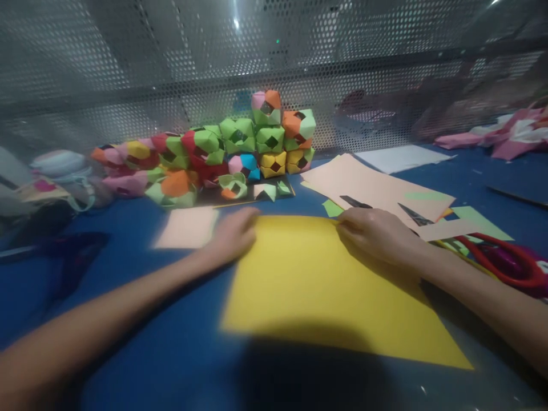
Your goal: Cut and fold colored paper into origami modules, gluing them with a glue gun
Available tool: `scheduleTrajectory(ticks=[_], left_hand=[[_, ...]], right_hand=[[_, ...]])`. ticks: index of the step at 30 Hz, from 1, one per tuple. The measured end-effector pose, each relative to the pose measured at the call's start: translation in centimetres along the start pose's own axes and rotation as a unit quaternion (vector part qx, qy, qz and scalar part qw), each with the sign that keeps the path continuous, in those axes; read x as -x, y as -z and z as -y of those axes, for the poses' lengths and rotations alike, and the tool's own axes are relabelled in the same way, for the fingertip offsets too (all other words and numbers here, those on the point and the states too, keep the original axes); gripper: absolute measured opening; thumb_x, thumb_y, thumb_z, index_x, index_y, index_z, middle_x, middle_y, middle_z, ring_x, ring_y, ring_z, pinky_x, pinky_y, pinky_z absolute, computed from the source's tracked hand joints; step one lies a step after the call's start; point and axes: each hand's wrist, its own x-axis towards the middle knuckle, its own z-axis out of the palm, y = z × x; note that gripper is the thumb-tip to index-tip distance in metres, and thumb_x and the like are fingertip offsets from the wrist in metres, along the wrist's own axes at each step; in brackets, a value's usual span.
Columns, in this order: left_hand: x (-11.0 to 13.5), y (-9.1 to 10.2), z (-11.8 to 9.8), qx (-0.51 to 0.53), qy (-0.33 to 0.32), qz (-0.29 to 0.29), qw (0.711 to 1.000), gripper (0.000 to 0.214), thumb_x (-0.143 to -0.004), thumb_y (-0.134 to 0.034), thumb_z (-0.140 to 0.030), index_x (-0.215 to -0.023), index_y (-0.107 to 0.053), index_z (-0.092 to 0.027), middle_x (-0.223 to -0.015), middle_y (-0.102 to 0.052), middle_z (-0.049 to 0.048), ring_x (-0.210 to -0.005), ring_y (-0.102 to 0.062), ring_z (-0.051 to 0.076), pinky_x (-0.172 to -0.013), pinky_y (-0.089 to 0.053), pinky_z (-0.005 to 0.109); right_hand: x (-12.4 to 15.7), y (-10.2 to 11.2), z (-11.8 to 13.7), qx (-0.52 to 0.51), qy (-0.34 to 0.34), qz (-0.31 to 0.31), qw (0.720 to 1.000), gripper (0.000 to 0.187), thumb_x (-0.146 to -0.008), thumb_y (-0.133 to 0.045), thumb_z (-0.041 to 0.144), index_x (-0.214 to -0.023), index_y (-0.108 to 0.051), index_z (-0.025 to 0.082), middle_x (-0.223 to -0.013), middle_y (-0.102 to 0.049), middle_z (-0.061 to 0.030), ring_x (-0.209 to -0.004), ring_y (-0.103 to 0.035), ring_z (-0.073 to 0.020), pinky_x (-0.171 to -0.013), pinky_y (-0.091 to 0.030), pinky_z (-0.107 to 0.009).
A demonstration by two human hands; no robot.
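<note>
A large sheet of yellow paper (317, 285) lies across the blue table in front of me. My left hand (235, 231) is closed on its far left corner, and my right hand (377, 231) pinches its far edge toward the right. The sheet's far edge between the two hands looks slightly curled. Just left of my left hand is a small stack of pale peach paper (184, 227). Scissors with red handles (500, 262) lie beyond my right forearm, their blades partly under a peach paper strip (449, 229).
Folded paper cubes (237, 136) in many colours are stacked at the back against a perforated metal panel (342, 74). Peach sheets (372, 180) and a white sheet (402, 157) lie back right. A blurred dark blue tool (72, 251) lies at left, a cup-like container (64, 171) behind it.
</note>
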Motion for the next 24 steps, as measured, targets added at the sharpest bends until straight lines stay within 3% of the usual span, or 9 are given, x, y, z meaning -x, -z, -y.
scheduleTrajectory(ticks=[3, 6, 12, 15, 19, 22, 24], left_hand=[[0.3, 0.3, 1.8, 0.094, 0.067, -0.026, 0.993, 0.034, -0.074, -0.048, -0.015, -0.107, -0.056, -0.016, -0.101, -0.066, 0.0078, -0.09, -0.061, 0.02, -0.081, -0.049, 0.035], [0.3, 0.1, 2.1, 0.176, 0.102, -0.033, 0.978, 0.028, -0.075, -0.05, -0.02, -0.101, -0.057, -0.015, -0.094, -0.065, 0.0061, -0.083, -0.061, 0.018, -0.076, -0.049, 0.033], [0.6, -0.2, 1.1, 0.232, 0.093, -0.037, 0.967, 0.022, -0.077, -0.051, -0.023, -0.097, -0.057, -0.015, -0.09, -0.064, 0.0059, -0.078, -0.059, 0.015, -0.072, -0.049, 0.03], [0.9, -0.3, 0.8, 0.217, 0.066, -0.046, 0.973, 0.019, -0.079, -0.05, -0.023, -0.096, -0.058, -0.016, -0.088, -0.064, 0.0057, -0.08, -0.06, 0.016, -0.074, -0.049, 0.031], [1.3, -0.1, 0.2, 0.208, 0.029, -0.059, 0.976, 0.018, -0.081, -0.05, -0.022, -0.096, -0.057, -0.015, -0.088, -0.065, 0.006, -0.082, -0.06, 0.016, -0.077, -0.049, 0.031], [1.4, 0.2, 0.0, 0.209, 0.008, -0.078, 0.975, 0.018, -0.082, -0.048, -0.02, -0.097, -0.057, -0.014, -0.089, -0.064, 0.0055, -0.081, -0.059, 0.015, -0.076, -0.048, 0.03], [1.3, 0.5, 0.2, 0.224, 0.016, -0.081, 0.971, 0.021, -0.082, -0.049, -0.02, -0.1, -0.056, -0.014, -0.087, -0.062, 0.0047, -0.078, -0.057, 0.014, -0.074, -0.047, 0.029]], right_hand=[[-0.1, -0.1, 0.0, -0.017, -0.009, 0.005, 1.0, 0.023, -0.085, -0.045, 0.021, -0.085, -0.068, 0.018, -0.091, -0.072, -0.0084, -0.079, -0.065, -0.0234, -0.063, -0.043, -0.03], [0.0, -0.2, -0.1, -0.024, 0.001, -0.009, 1.0, 0.025, -0.085, -0.044, 0.022, -0.086, -0.069, 0.018, -0.093, -0.072, -0.0086, -0.079, -0.066, -0.0238, -0.064, -0.046, -0.031], [-0.9, 0.1, 0.4, -0.02, 0.055, -0.046, 0.997, 0.029, -0.087, -0.044, 0.029, -0.1, -0.066, 0.015, -0.099, -0.071, -0.0126, -0.088, -0.065, -0.0288, -0.075, -0.05, -0.041], [-2.5, 0.3, 2.0, -0.046, 0.087, -0.074, 0.992, 0.034, -0.085, -0.048, 0.031, -0.111, -0.063, 0.014, -0.109, -0.069, -0.0143, -0.1, -0.063, -0.0312, -0.084, -0.049, -0.046], [-4.6, 0.3, 5.9, -0.151, 0.099, -0.028, 0.983, 0.039, -0.082, -0.054, 0.03, -0.116, -0.061, 0.013, -0.116, -0.066, -0.0132, -0.104, -0.062, -0.0275, -0.089, -0.047, -0.041], [-5.2, -0.1, 8.6, -0.237, 0.049, 0.001, 0.97, 0.024, -0.079, -0.054, 0.024, -0.098, -0.067, 0.016, -0.1, -0.071, -0.008, -0.091, -0.064, -0.0231, -0.078, -0.049, -0.034], [-5.3, -0.5, 9.5, -0.28, 0.014, -0.026, 0.96, 0.018, -0.079, -0.051, 0.022, -0.084, -0.067, 0.016, -0.086, -0.071, -0.0061, -0.081, -0.063, -0.0212, -0.069, -0.049, -0.031]])
